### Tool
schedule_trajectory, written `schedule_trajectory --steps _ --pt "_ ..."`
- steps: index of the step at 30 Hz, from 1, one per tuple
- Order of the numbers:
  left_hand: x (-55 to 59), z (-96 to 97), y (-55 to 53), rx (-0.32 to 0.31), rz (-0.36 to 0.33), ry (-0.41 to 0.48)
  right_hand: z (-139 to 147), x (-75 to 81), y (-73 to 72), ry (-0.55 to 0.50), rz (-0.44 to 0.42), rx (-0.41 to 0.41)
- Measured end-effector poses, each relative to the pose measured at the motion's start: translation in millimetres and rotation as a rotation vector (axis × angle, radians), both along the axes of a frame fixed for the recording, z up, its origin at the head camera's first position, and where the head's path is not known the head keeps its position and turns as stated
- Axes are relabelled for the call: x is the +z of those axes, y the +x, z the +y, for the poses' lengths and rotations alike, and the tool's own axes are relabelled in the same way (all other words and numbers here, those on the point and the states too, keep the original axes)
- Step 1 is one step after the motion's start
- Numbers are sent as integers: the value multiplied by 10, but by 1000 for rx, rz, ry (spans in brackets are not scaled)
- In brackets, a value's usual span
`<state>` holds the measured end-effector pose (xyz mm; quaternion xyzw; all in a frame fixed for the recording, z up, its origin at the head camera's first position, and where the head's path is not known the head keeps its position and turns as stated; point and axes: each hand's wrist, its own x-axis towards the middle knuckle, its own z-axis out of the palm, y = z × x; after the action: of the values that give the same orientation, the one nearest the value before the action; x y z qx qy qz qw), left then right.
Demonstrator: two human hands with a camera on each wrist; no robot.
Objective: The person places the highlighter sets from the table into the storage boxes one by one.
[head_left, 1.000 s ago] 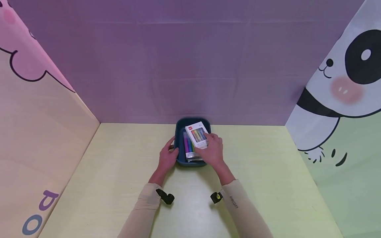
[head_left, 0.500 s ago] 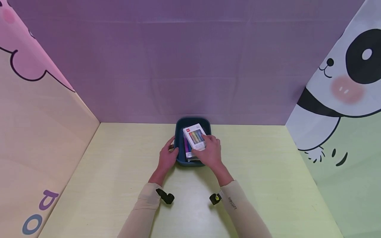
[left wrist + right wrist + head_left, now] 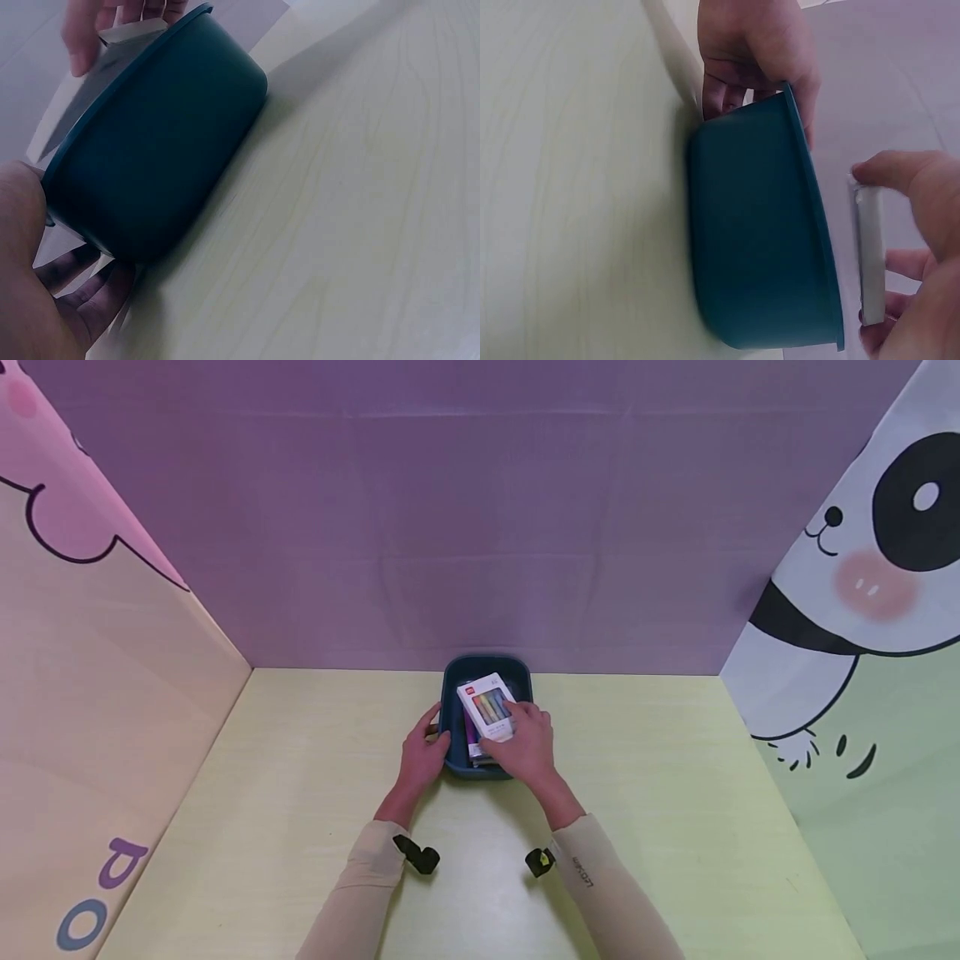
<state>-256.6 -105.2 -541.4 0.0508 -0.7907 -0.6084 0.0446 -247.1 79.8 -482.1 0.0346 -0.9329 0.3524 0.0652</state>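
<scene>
A dark teal plastic bin [image 3: 525,680] stands on the table against the back wall. My left hand [image 3: 422,755] grips its left side, thumb at the rim and fingers curled against the outer wall [image 3: 165,135]. Over the bin's opening, my right hand [image 3: 527,743] holds a white crayon box [image 3: 486,706] with pictured coloured sticks on its front. In the right wrist view, the box [image 3: 871,255] is pinched between thumb and fingers, apart from the bin's rim. Beneath it, a clear pack of coloured pens [image 3: 471,735] lies inside the bin, partly covered by the box and hand.
The pale wooden table [image 3: 262,810] extends to both sides and in front of the bin. A purple back wall [image 3: 480,527] rises right behind it. Printed side panels [image 3: 847,693] flank the table. Black wrist cameras [image 3: 422,858] sit on both sleeves.
My right hand has shifted slightly left and toward me with the crayon box, covering more of the pen pack. My left hand and the bin have stayed in place.
</scene>
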Motion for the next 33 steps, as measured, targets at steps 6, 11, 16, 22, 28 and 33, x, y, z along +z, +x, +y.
schedule_trajectory --steps 6,11,16,22,28,33 --pt "2 15 -13 2 -39 -24 50 71 -9 -39 4 34" --pt "2 8 -18 2 -75 -18 108 45 -8 -71 8 3" --pt "-1 -27 -25 -9 -79 -24 170 -18 11 -153 63 19" --pt "-9 -62 -25 -55 -112 -58 268 -104 27 -149 60 9" --pt "42 -95 -25 -132 -108 -78 365 -124 41 -111 21 -21" --pt "38 -151 -1 -144 -110 -107 451 -114 78 -79 25 -16"
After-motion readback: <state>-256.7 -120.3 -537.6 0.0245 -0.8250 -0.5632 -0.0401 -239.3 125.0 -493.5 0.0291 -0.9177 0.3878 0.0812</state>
